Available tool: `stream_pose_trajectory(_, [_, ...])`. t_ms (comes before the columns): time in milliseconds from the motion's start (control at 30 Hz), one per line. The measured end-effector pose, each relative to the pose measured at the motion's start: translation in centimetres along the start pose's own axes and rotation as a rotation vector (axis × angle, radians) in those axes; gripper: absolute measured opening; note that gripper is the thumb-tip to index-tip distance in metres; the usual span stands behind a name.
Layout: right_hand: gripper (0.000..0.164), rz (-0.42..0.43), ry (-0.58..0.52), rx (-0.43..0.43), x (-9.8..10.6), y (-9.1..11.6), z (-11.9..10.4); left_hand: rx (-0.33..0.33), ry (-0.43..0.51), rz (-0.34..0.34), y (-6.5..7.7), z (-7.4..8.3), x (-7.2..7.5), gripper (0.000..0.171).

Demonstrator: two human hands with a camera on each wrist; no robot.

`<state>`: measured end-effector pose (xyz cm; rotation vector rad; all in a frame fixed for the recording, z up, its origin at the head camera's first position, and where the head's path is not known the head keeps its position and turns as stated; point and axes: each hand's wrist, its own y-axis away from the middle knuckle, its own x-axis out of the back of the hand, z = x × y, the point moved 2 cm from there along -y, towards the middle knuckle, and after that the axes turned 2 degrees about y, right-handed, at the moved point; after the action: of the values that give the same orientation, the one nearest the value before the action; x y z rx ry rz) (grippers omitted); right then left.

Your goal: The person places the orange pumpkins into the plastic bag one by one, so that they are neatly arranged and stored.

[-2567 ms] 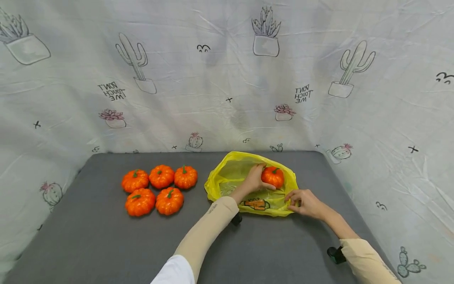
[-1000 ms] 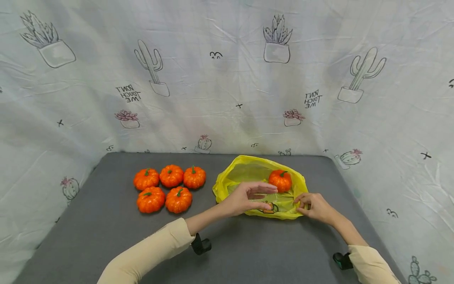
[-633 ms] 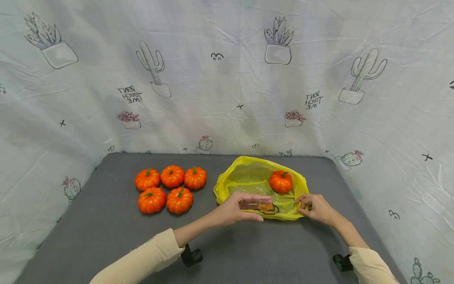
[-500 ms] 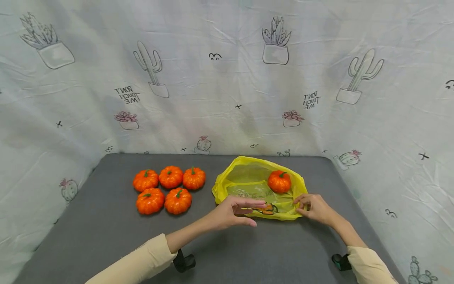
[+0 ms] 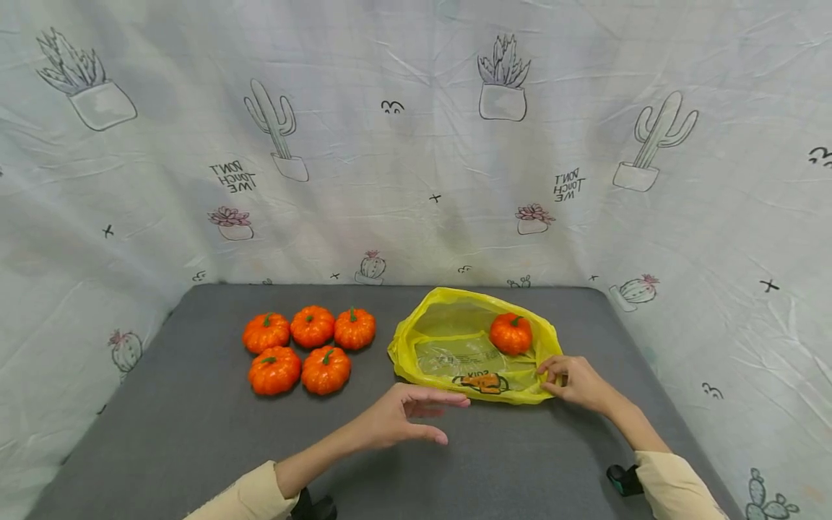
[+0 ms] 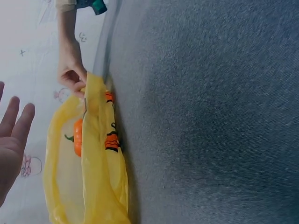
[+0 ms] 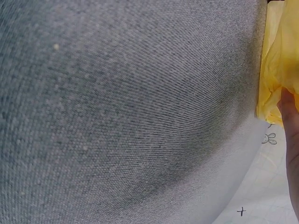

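Note:
A yellow plastic bag (image 5: 406, 354) lies with its mouth spread wide on the right half of the table. Inside it, toward the right, sits one small orange pumpkin (image 5: 510, 334) with a green stem. My right hand (image 5: 578, 383) pinches the bag's right front rim between thumb and fingers; the right wrist view shows part of that hand (image 7: 290, 116) against the yellow plastic. My left hand (image 5: 403, 417) hovers in front of the bag, thumb and fingers apart, holding nothing. In the left wrist view its fingers (image 6: 18, 123) are spread beside the bag (image 6: 100, 172).
Several more orange pumpkins (image 5: 313, 326) stand grouped in two rows on the left of the grey table (image 5: 214, 433). A white cloth printed with cacti (image 5: 390, 159) hangs behind and along the sides.
My left hand has let go of the pumpkin inside the bag and drawn back toward the front left. My right hand keeps its hold on the bag's rim. The head view has shifted slightly.

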<state>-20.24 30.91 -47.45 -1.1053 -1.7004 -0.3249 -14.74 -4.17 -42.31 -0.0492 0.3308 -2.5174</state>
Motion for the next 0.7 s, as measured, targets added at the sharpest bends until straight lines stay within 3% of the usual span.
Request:
stream_pose_trajectory(167, [0.029,-0.013,0.0,-0.026,0.0,0.1,0.0,0.034,0.074,-0.071,1.4,0.3,0.4,0.053])
stream_pose_trajectory(300, [0.028,-0.009,-0.011,-0.024,0.0,0.0,0.0,0.017,0.102,-0.105,2.7,0.6,1.3,0.051])
stream_pose_trajectory(533, [0.029,0.014,-0.022,-0.008,-0.1,0.0,0.2,-0.026,0.102,-0.062,4.7,0.8,2.6,0.047])
stream_pose_trajectory(700, [0.028,0.007,-0.02,-0.02,-0.1,-0.1,0.3,-0.003,0.121,-0.026,6.1,0.7,3.1,0.045])
